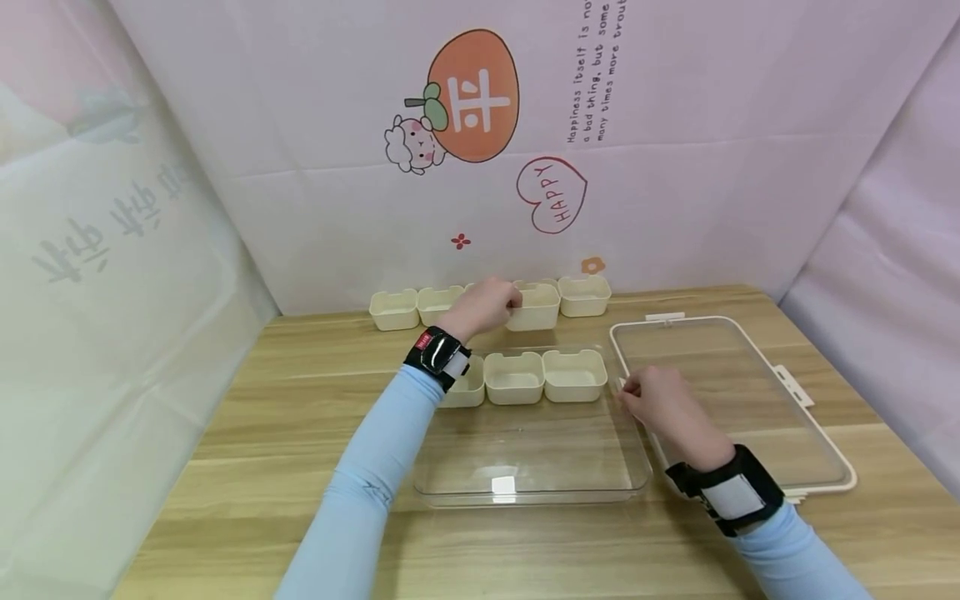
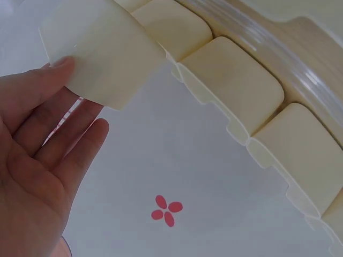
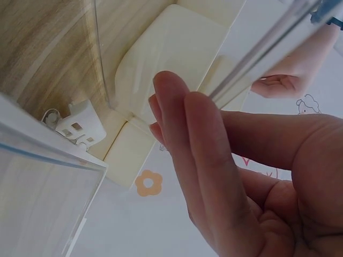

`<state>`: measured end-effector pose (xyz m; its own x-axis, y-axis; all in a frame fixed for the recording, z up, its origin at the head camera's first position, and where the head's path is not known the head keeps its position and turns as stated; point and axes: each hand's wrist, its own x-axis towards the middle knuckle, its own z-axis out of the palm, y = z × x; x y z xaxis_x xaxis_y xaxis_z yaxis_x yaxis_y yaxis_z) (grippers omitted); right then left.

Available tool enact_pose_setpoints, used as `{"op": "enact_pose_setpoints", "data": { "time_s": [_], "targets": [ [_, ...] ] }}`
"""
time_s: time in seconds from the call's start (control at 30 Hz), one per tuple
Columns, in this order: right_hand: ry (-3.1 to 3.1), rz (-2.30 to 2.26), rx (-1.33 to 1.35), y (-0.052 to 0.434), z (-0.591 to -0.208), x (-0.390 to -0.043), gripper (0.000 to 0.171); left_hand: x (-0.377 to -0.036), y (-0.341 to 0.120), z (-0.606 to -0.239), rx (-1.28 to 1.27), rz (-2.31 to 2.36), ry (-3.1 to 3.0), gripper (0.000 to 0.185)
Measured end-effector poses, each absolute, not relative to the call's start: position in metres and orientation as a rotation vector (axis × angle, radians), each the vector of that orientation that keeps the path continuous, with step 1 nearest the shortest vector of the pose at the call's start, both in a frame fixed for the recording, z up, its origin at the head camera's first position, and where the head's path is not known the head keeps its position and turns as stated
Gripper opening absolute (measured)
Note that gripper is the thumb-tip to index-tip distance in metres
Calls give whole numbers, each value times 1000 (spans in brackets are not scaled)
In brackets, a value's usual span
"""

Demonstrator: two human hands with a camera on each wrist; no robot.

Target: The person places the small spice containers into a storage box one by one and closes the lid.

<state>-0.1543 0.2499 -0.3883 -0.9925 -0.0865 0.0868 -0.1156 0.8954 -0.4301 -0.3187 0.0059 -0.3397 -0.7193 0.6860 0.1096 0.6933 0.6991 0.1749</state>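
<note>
1. Holds a cream cup (image 1: 535,313) in the left hand (image 1: 482,307), pinched by one wall at the fingertips; presses the thumb on the wall's outer face and has the other fingers loosely extended rather than tightly curled. Has this cup to the right of the left hand's knuckles, seemingly raised, in front of the back row.
2. Pinches the side wall of a clear tray (image 1: 525,454) in the right hand (image 1: 673,412), thumb on one face and fingers on the other, barely parted around the thin plastic.
3. Has the tray between the hands, mostly nearer the body than the left hand and to the left of the right hand.
4. Has three tray cups (image 1: 513,379) side by side inside, along the far edge, the leftmost partly hidden under the left wrist.
5. Has more cream cups in a back row (image 1: 393,312), just beyond the left hand and on both sides of it; cannot count all, some being covered.
6. Has a cream-framed clear lid (image 1: 720,400) flat to the right of the right hand, partly under that wrist, clips (image 1: 792,386) jutting from its edges.
7. Rests tray and lid on a wood-grain worktop (image 1: 292,442) below both hands.
8. Wears black wrist straps (image 1: 438,357) and light-blue sleeves (image 1: 358,483) behind both hands.
9. Faces a printed cloth (image 1: 300,100) beyond the hands, decorated with an orange fruit (image 1: 498,75) and a red heart outline (image 1: 553,195).
</note>
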Motion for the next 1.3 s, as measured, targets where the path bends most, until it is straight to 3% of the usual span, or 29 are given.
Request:
{"op": "enact_pose_setpoints", "data": {
  "time_s": [0.83,1.3],
  "targets": [
    [-3032,788,184,255,-387,-160,13,-280,-26,-317,-1256,-341,-2665,21],
    [-3050,1004,172,260,-392,-157,15,-262,-45,-324,-1267,-367,-2626,22]
  ]
}}
